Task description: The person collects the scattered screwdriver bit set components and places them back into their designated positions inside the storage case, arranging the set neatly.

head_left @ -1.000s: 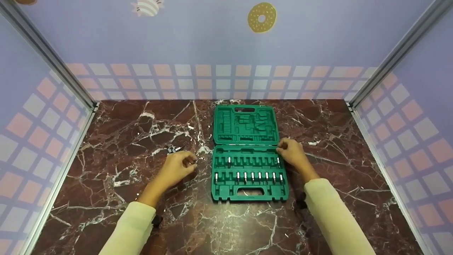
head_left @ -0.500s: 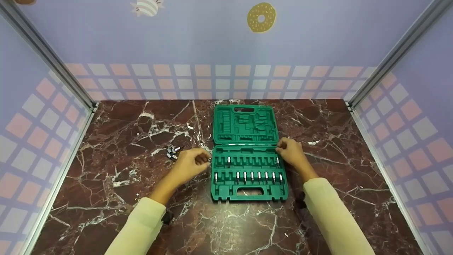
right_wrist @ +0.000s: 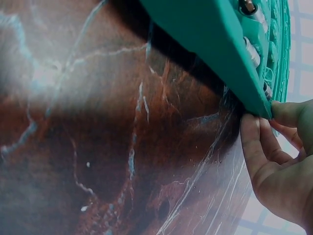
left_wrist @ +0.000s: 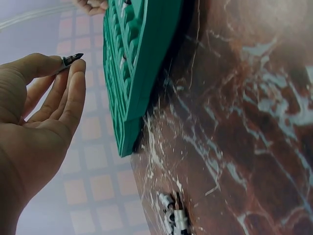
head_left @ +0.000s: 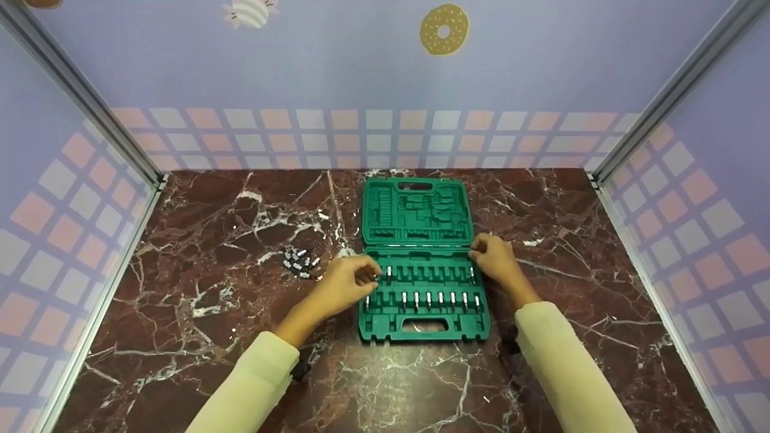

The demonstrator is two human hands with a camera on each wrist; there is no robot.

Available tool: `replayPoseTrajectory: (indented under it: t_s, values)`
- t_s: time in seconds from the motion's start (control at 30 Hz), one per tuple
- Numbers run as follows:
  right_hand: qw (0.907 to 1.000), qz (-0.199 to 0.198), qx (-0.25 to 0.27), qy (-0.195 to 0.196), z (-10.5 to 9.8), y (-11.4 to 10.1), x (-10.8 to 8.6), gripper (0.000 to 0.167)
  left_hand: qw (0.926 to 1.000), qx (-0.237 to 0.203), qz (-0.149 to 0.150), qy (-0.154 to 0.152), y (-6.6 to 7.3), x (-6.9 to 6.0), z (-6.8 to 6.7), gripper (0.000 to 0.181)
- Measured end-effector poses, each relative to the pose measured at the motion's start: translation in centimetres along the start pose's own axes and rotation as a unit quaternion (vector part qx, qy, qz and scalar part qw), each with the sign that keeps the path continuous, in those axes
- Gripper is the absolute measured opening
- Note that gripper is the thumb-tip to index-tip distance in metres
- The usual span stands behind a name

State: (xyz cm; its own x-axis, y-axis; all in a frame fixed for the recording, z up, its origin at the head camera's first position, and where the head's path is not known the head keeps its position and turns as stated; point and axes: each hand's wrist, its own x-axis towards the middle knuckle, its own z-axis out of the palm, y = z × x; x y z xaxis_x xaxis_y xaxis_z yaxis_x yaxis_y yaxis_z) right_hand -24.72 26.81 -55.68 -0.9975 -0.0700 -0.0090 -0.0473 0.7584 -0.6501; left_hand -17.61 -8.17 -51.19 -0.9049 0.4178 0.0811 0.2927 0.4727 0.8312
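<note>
My left hand (head_left: 347, 281) is over the left edge of an open green tool case (head_left: 421, 328). Between thumb and fingertips it pinches a screwdriver bit socket (left_wrist: 68, 60), whose dark pointed tip sticks out past the fingers. At the case's right side, near the hinge, my right hand (head_left: 497, 258) grips the edge; in the right wrist view the thumb lies on top and fingers underneath. Several silver bit sockets (head_left: 441, 299) stand in the case's front row. Two more, one bit socket (head_left: 389, 275) at left and another bit socket (head_left: 472, 275) at right, sit in the back row.
A small pile of loose bit sockets (head_left: 299, 263) lies on the dark red marbled table (head_left: 210, 252) left of the case. The case lid (head_left: 418, 210) lies folded back, away from me. Patterned panels (head_left: 361, 72) enclose the table at the back and both sides.
My left hand has moved right, from beside the loose pile to over the case's left edge, carrying the bit socket. More of the pile shows now. My right hand stays on the case edge.
</note>
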Motion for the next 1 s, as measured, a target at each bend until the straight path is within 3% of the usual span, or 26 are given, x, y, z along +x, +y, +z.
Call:
replayPoseTrajectory:
  t_s: [0.13,0.4,0.6,0.8,1.0]
  values:
    - [1.0000,-0.001,-0.002,-0.002,0.1,0.0,0.0,0.005,0.9998,0.010,-0.004,-0.019,0.1,0.2,0.8,0.017]
    - [1.0000,0.004,-0.002,-0.008,0.0,-0.1,-0.1,0.005,0.9984,0.026,0.023,-0.044,0.3,0.6,1.8,0.014]
    - [1.0000,0.003,-0.002,-0.004,0.0,-0.1,-0.1,0.005,0.9973,0.041,0.004,-0.061,0.2,0.7,2.4,0.013]
    - [1.0000,-0.002,-0.002,0.000,0.1,-0.1,0.0,0.005,0.9943,0.076,-0.002,-0.075,0.1,0.9,3.1,0.011]
    - [1.0000,0.000,-0.002,0.001,0.0,-0.2,0.1,0.005,0.9900,0.123,0.009,-0.069,-0.2,1.1,3.6,0.007]
